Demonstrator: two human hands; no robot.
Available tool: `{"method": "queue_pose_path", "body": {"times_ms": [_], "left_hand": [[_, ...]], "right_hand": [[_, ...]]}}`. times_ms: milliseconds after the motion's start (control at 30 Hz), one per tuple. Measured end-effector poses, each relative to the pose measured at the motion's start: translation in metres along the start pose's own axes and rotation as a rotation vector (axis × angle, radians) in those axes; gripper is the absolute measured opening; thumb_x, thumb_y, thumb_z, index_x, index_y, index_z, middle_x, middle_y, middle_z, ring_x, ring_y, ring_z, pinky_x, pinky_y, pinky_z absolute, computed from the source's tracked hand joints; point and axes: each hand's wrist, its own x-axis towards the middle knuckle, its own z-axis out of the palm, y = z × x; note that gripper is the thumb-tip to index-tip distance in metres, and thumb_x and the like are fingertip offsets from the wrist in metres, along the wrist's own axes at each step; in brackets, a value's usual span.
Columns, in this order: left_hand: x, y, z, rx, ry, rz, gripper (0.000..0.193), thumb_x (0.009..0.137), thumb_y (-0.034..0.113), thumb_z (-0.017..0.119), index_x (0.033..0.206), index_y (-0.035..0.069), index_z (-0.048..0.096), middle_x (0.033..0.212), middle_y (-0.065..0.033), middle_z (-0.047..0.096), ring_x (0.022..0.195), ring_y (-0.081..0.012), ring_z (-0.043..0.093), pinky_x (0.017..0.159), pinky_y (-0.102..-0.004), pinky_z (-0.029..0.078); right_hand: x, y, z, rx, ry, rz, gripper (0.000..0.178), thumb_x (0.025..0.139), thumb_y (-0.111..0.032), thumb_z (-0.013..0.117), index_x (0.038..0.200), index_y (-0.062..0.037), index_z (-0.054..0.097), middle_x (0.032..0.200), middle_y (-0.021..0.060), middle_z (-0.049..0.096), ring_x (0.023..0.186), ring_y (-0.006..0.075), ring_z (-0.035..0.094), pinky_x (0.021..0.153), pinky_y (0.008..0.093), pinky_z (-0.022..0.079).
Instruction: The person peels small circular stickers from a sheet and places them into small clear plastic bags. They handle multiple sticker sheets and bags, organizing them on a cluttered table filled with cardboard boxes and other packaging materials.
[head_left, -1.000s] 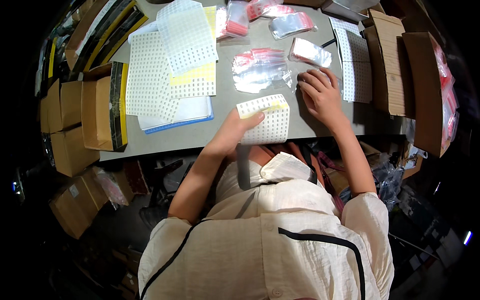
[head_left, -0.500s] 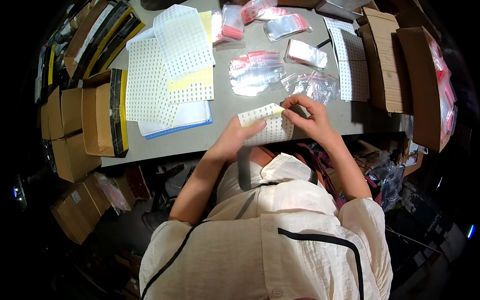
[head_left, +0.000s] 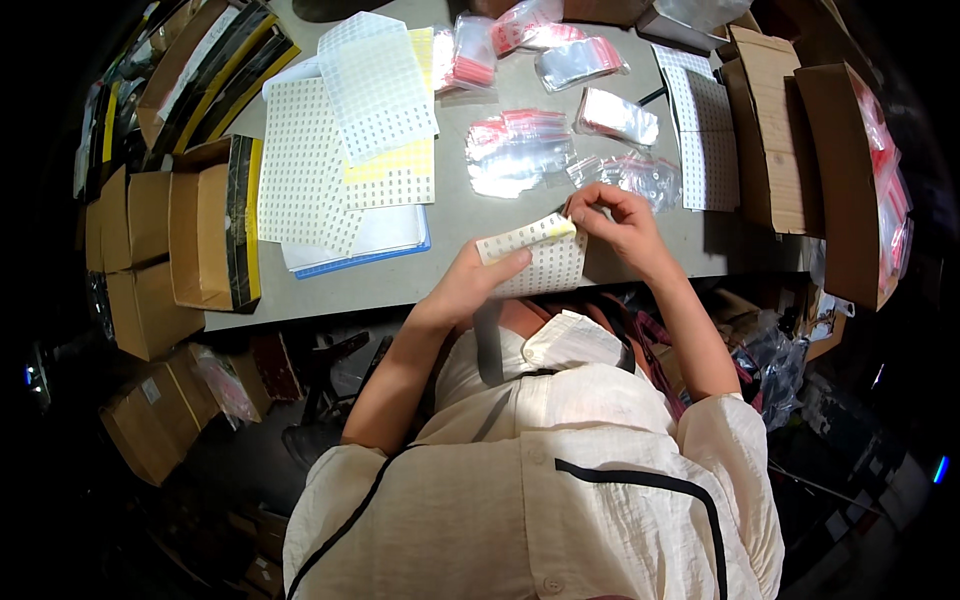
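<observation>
A white sheet of small printed stickers (head_left: pixel 545 268) is bent over near its top, where a strip of yellow backing shows. My left hand (head_left: pixel 472 280) grips it at the left side, thumb across the front and the other fingers hidden behind. Thumb and fingertips of my right hand (head_left: pixel 615 220) are pinched together at the sheet's upper right corner. Anything between those fingertips is too small to make out. Just beyond the hands lie a stack of clear zip bags (head_left: pixel 515 155) with red edges and some clear bags with small round items (head_left: pixel 640 180).
More sticker sheets (head_left: pixel 300 165) overlap at the left, above white papers on a blue board (head_left: pixel 420 245). Further zip bags (head_left: pixel 580 62) lie at the back. Cardboard boxes (head_left: pixel 205 240) flank the left side; others (head_left: pixel 770 130) stand at the right beside another sticker sheet (head_left: pixel 705 150).
My right fingertips have shifted slightly up from the sheet's corner, and the bent top edge looks more rolled. My left hand keeps its hold. The whole view has shifted slightly.
</observation>
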Motion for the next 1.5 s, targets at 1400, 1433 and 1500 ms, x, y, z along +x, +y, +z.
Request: {"method": "queue_pose_path", "body": {"times_ms": [1400,1433,1500], "left_hand": [[0.000,0.002,0.001,-0.108,-0.022,-0.022,0.044,0.101,0.016,0.058,0.139,-0.006,0.055,0.131,-0.0154,0.065,0.117,-0.0230,0.063,0.101,-0.0354,0.050],[-0.001,0.003,0.001,-0.107,-0.024,-0.021,0.044,0.101,0.016,0.058,0.139,-0.006,0.055,0.131,-0.0154,0.065,0.117,-0.0229,0.063,0.101,-0.0353,0.049],[-0.001,0.004,0.001,-0.107,-0.035,-0.023,0.044,0.101,0.016,0.058,0.139,-0.006,0.055,0.131,-0.0155,0.065,0.118,-0.0228,0.063,0.102,-0.0352,0.049]], "right_hand": [[-0.021,-0.021,0.003,-0.160,-0.001,0.052,0.019,0.094,-0.012,0.069,0.105,0.0027,0.073,0.091,0.0035,0.073,0.085,0.0083,0.065,0.080,0.0258,0.053],[-0.020,-0.020,0.001,-0.111,-0.011,0.062,0.018,0.094,-0.012,0.069,0.105,0.0023,0.073,0.091,0.0025,0.072,0.084,0.0079,0.064,0.079,0.0250,0.051],[-0.017,-0.017,-0.002,-0.015,-0.025,0.085,0.015,0.095,-0.011,0.070,0.104,0.0015,0.073,0.091,0.0004,0.071,0.082,0.0072,0.061,0.076,0.0235,0.049]]}}
